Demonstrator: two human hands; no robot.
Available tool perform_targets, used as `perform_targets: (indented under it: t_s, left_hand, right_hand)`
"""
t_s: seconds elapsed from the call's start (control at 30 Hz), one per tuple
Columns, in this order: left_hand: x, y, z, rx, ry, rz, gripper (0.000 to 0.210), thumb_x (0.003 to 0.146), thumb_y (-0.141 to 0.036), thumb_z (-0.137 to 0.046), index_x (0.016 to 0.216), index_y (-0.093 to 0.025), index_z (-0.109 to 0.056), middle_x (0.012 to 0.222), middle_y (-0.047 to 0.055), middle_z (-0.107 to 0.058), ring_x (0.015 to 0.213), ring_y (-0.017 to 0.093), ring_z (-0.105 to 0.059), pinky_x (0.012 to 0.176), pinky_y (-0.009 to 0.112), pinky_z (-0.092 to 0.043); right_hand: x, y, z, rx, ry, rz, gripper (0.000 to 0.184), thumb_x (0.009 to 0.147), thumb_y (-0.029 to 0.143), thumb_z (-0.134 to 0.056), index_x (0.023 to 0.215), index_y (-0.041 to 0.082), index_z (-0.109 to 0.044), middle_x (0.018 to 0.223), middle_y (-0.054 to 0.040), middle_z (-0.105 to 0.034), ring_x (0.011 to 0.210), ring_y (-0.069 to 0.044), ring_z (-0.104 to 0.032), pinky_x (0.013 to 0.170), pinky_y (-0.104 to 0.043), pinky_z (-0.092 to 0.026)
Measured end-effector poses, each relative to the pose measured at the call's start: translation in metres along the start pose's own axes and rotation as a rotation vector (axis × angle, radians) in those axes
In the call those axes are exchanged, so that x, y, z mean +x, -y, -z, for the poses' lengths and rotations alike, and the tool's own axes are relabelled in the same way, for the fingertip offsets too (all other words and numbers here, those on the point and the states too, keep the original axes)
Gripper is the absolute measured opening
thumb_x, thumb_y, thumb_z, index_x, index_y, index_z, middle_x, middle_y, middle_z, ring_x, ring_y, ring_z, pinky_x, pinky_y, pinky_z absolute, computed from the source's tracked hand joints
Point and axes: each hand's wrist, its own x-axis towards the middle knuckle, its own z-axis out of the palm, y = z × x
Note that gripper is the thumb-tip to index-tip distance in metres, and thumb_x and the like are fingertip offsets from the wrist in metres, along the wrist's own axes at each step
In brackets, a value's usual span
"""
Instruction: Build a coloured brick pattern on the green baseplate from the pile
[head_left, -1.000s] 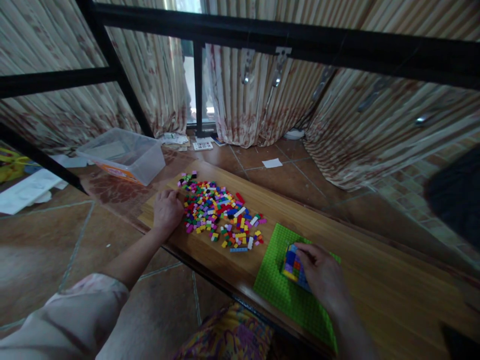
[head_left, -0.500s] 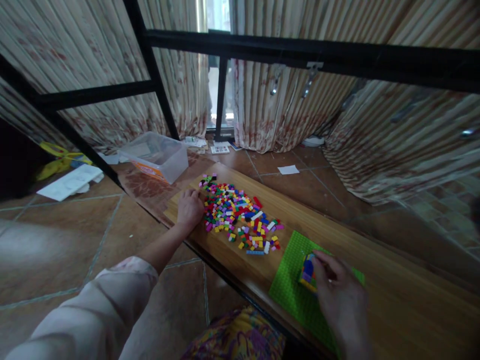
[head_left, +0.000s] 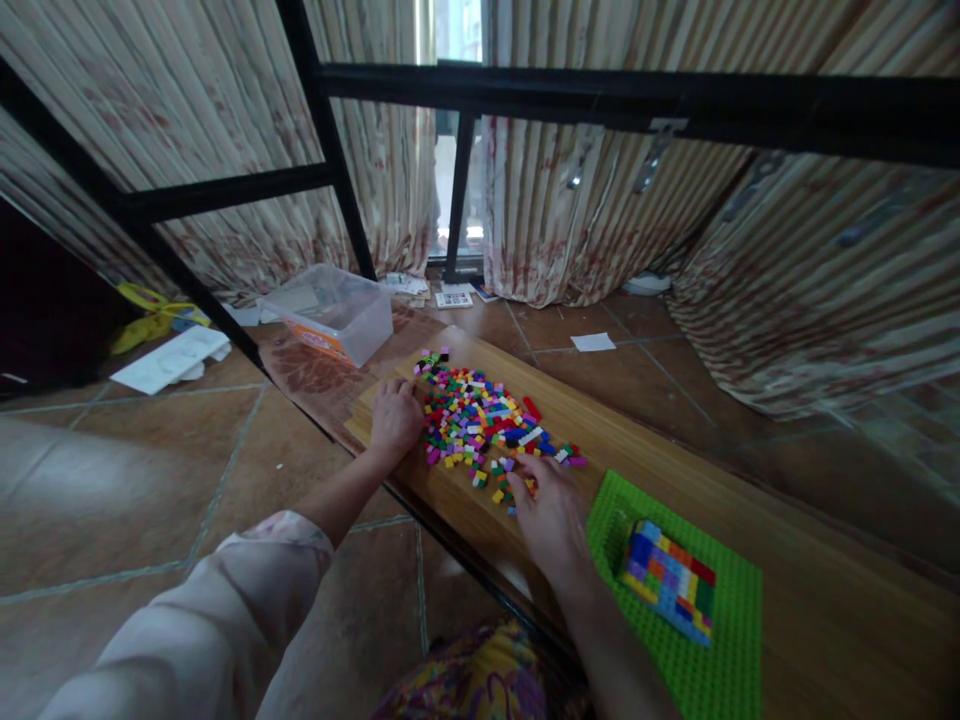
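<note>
My left hand point(head_left: 397, 420) rests at the left edge of a heap of small coloured toy bricks point(head_left: 476, 410). Its fingers are curled in, and whatever they may hold is hidden. Over the near right end of the heap reaches my right hand point(head_left: 551, 510), thumb and fingers apart around loose bricks; none is seen gripped. To the right of that hand lies a green baseplate point(head_left: 739, 590). A low block of multicoloured bricks point(head_left: 671, 580) is built on it, with blue, yellow, red and orange pieces showing.
The bricks and baseplate are on a long wooden bench point(head_left: 817, 580). Past its far left end stands a clear plastic bin point(head_left: 367, 325). A black metal frame point(head_left: 570, 85) crosses in front of striped curtains point(head_left: 577, 220). Papers point(head_left: 592, 342) lie on the tiled floor.
My right hand has left the built block on the baseplate and moved left to the brick heap, uncovering the block. My left hand stays beside the heap. The view has shifted slightly.
</note>
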Motion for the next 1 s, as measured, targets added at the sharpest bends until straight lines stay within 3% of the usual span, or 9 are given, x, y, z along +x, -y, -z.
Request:
perform_targets:
  t_s: [0.27,0.5,0.67,0.77,0.87,1.0]
  left_hand:
    - [0.0,0.001,0.0,0.014,0.001,-0.002,0.039,0.085,-0.014,-0.041,0.114,-0.01,-0.067,0.115,0.018,-0.063,0.108,0.032,-0.055,0.094,0.045,-0.046]
    - [0.003,0.004,-0.003,0.025,-0.03,-0.023,0.038,0.085,-0.016,-0.041,0.111,-0.011,-0.068,0.114,0.017,-0.064,0.107,0.032,-0.056,0.095,0.046,-0.045]
    - [0.005,0.007,-0.004,0.023,-0.032,-0.056,0.038,0.084,-0.016,-0.041,0.109,-0.01,-0.068,0.113,0.018,-0.064,0.108,0.033,-0.057,0.098,0.046,-0.044]
    - [0.006,0.008,-0.004,0.029,-0.028,-0.057,0.038,0.084,-0.017,-0.041,0.108,-0.01,-0.068,0.113,0.018,-0.064,0.109,0.033,-0.057,0.099,0.046,-0.043]
    - [0.007,0.008,-0.004,0.038,-0.03,-0.06,0.038,0.085,-0.019,-0.04,0.109,-0.009,-0.068,0.113,0.018,-0.064,0.108,0.033,-0.057,0.099,0.046,-0.043]
    - [0.008,0.007,-0.003,0.063,-0.03,-0.074,0.04,0.085,-0.02,-0.039,0.109,-0.007,-0.068,0.113,0.02,-0.064,0.107,0.034,-0.057,0.098,0.047,-0.044]
  right_hand:
    - [0.014,0.005,-0.018,-0.205,0.061,0.009,0.021,0.093,0.022,-0.048,0.095,0.02,-0.068,0.093,-0.0098,-0.068,0.096,-0.024,-0.059,0.087,-0.036,-0.042]
    - [0.006,0.01,-0.009,-0.086,0.02,-0.032,0.02,0.093,0.022,-0.047,0.09,0.021,-0.067,0.092,-0.0077,-0.069,0.093,-0.021,-0.061,0.086,-0.034,-0.044]
    - [-0.022,0.009,0.02,0.244,-0.079,-0.095,0.022,0.093,0.029,-0.048,0.1,0.022,-0.068,0.098,-0.0051,-0.07,0.09,-0.017,-0.064,0.082,-0.03,-0.048]
    - [-0.05,-0.006,0.045,0.347,-0.146,-0.172,0.028,0.094,0.035,-0.047,0.109,0.024,-0.068,0.105,-0.0061,-0.07,0.094,-0.017,-0.065,0.083,-0.03,-0.05]
    - [-0.075,-0.036,0.069,0.326,-0.258,-0.302,0.032,0.091,0.044,-0.052,0.109,0.024,-0.069,0.113,-0.0076,-0.07,0.102,-0.02,-0.064,0.09,-0.035,-0.05]
    - [-0.09,-0.078,0.094,0.189,-0.349,-0.512,0.04,0.087,0.053,-0.054,0.106,0.021,-0.07,0.105,-0.0095,-0.072,0.091,-0.023,-0.067,0.084,-0.037,-0.051]
